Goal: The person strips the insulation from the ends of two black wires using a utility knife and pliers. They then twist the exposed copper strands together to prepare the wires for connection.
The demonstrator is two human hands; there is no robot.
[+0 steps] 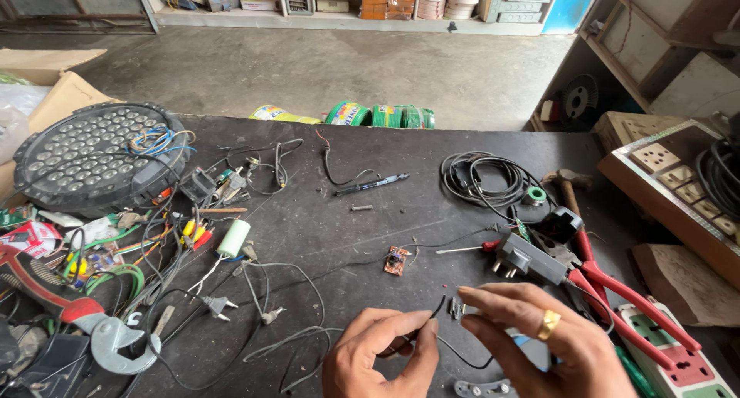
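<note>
My left hand [381, 355] pinches a thin black wire [438, 307] between thumb and forefinger near the table's front edge. My right hand [539, 340], with a gold ring on one finger, is just to its right, fingertips curled toward the wire's free end and a small dark part [455, 310]. I cannot tell whether the right fingers touch the wire. A small orange circuit board [396, 261] lies on the dark table [324, 213] just beyond the hands. A grey plug adapter [528, 259] sits to the right of the board.
A round LED lamp panel [92, 155] lies at far left amid tangled wires, a white capacitor [233, 238] and a red pipe wrench [69, 309]. Red-handled pliers [632, 305], a hammer [569, 186], a coiled black cable [482, 178] and a power strip [674, 363] are right.
</note>
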